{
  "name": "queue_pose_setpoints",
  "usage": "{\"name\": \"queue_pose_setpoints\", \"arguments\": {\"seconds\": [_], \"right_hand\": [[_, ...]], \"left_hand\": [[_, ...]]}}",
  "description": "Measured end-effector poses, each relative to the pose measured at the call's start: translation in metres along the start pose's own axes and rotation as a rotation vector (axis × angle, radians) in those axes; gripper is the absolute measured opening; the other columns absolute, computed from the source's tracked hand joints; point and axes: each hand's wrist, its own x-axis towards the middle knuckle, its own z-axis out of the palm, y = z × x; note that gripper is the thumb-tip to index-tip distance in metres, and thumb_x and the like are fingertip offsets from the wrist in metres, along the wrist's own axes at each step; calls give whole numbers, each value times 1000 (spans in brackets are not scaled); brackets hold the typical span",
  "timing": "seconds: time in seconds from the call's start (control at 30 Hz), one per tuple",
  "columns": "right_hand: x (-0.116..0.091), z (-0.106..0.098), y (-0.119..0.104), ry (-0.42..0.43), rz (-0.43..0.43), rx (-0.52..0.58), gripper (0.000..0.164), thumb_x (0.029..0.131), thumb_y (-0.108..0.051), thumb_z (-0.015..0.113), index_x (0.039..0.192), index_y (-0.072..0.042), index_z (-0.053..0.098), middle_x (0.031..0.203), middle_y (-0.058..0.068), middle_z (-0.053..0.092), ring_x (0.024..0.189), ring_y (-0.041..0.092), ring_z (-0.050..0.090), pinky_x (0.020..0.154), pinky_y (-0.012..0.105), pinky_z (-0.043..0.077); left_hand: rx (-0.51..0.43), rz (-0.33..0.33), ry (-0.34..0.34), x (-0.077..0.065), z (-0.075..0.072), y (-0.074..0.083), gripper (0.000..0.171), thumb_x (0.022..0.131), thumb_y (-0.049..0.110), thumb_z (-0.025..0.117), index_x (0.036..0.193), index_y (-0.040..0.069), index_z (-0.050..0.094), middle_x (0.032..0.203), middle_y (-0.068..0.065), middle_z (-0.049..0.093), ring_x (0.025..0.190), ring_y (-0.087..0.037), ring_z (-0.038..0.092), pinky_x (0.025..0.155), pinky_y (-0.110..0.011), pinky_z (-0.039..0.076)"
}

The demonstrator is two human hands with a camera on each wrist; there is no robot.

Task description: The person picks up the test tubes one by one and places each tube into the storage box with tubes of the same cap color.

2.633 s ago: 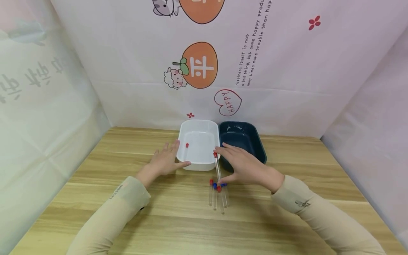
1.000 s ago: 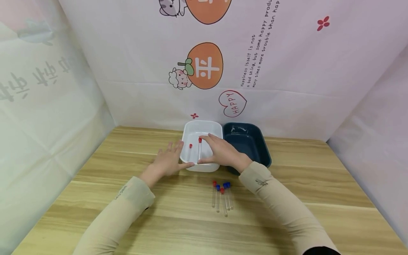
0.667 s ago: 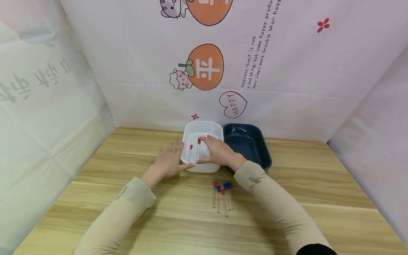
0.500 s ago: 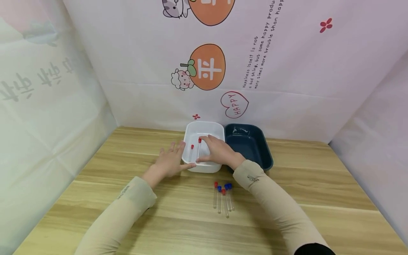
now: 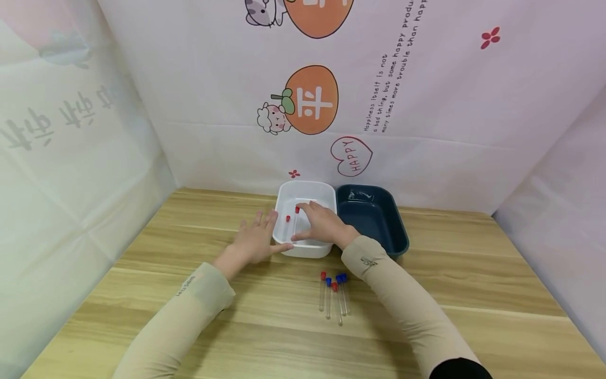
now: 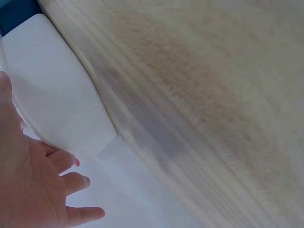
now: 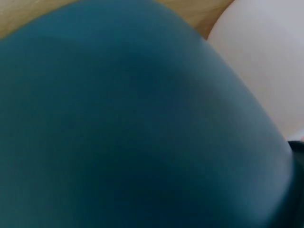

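Observation:
My right hand [image 5: 324, 223] reaches over the white plastic tub [image 5: 305, 251] in the head view. Its thumb and fingertips pinch a clear test tube [image 5: 296, 218] with a red cap lengthwise, inside the tub. Beside it lies another red-capped test tube [image 5: 288, 218]. At the tub's left side my left hand [image 5: 253, 243] spreads its fingers, the thumb along the front rim. In the left wrist view the left hand [image 6: 33, 185] is against the tub's outer wall [image 6: 57, 85]. The right wrist view does not show the right hand.
A dark blue tub [image 5: 403, 247] stands against the white one's right side. Several test tubes [image 5: 335, 300] with red or blue caps lie on the wooden table [image 5: 265, 326] in front. A printed white cloth [image 5: 416, 168] hangs behind the tubs.
My right hand has carried the red-capped test tube left, from above the tubes on the table into the white tub. In the last half second it has barely moved. The left hand stays at the tub.

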Motion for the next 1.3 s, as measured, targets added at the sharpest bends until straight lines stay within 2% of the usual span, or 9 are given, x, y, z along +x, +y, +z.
{"name": "queue_pose_setpoints", "arguments": {"seconds": [0.27,0.47,0.57,0.83,1.3], "right_hand": [[7,5,-1,-44,75,4,93,83,-54,83,155,-10,44,155,15,46,142,32,44,115,50,37],[9,9,-2,-56,101,12,92,83,-51,84,154,-10,44,152,15,49,135,31,49,114,49,40],[11,12,-1,-62,102,18,92,82,-51,84,154,-9,44,152,15,50,135,31,49,114,50,39],[18,20,1,-64,39,-27,93,83,-52,83,154,-6,45,149,17,52,135,31,52,113,46,40],[22,21,-3,-106,77,-24,89,85,-51,82,153,-7,46,153,16,49,141,30,46,117,45,35]], "left_hand": [[4,-2,9,-2,-1,-1,107,94,77,48,164,2,16,170,-13,17,155,-40,12,116,-71,18],[-2,4,8,-2,-1,1,107,94,76,48,163,2,17,169,-13,18,155,-40,12,115,-71,18],[-5,8,7,-3,-1,2,107,94,75,49,163,1,17,169,-14,18,155,-40,12,115,-71,18],[-2,13,13,-4,-3,2,106,95,75,49,163,1,17,169,-14,17,154,-41,12,115,-71,19],[14,19,12,-3,-4,2,106,94,76,47,163,1,16,170,-13,16,154,-41,12,114,-72,20]]}}
